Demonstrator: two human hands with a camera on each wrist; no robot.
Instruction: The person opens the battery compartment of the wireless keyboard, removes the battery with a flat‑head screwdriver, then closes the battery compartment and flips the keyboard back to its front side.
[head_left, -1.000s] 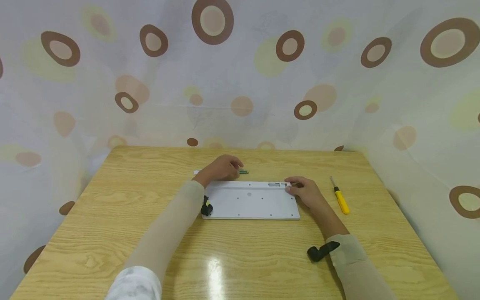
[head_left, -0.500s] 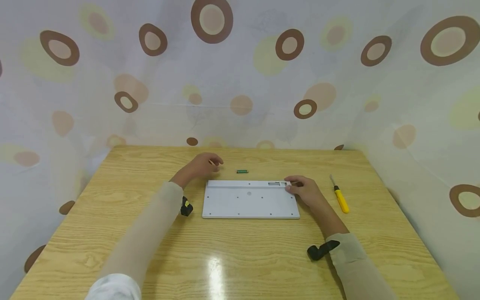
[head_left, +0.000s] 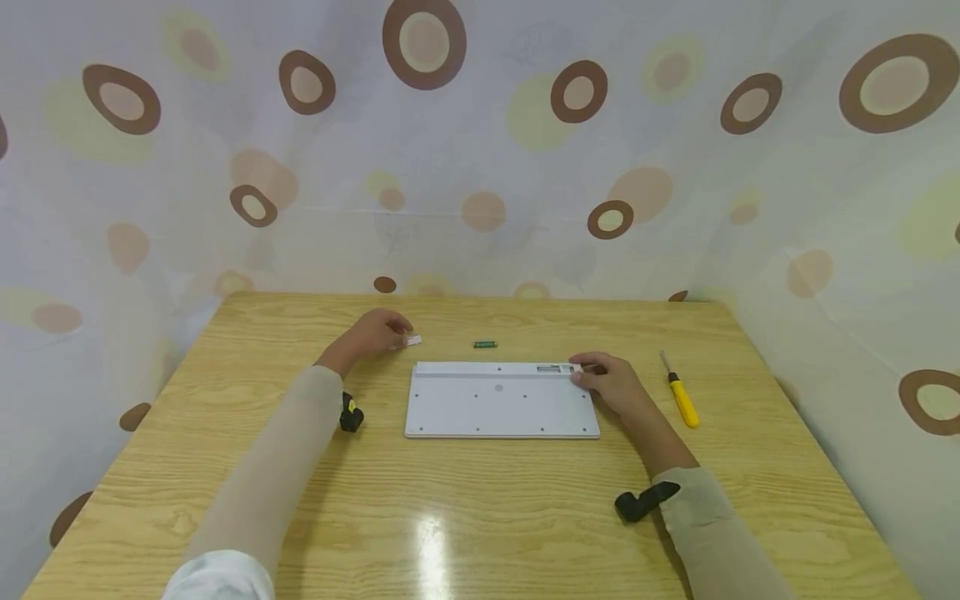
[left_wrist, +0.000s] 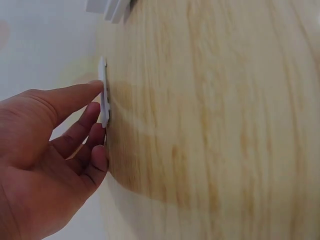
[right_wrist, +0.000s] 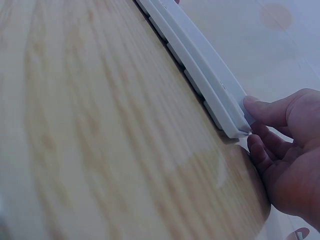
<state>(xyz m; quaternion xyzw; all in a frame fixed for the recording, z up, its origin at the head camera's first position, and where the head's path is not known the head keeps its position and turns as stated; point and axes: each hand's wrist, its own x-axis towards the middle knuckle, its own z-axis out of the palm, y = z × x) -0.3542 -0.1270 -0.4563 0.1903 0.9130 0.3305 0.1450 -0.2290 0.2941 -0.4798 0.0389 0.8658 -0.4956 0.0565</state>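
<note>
A white keyboard (head_left: 502,410) lies upside down on the table, with an open battery slot (head_left: 549,368) near its far right corner. My right hand (head_left: 613,387) grips that corner; in the right wrist view, the thumb (right_wrist: 265,111) is on the keyboard's back and the fingers are curled at its end. Left of the keyboard, my left hand (head_left: 377,332) pinches a small, flat white cover (left_wrist: 104,92) between thumb and fingers, close over the table. A green battery (head_left: 485,344) lies just behind the keyboard, touched by neither hand.
A yellow-handled screwdriver (head_left: 682,402) lies to the right of my right hand, its shaft pointing away. The wooden table (head_left: 480,508) ends at the back against a patterned cloth (head_left: 480,167).
My left hand has moved left from above the battery, which now shows fully, to the small white cover and has taken hold of it. The right hand stays on the keyboard's corner.
</note>
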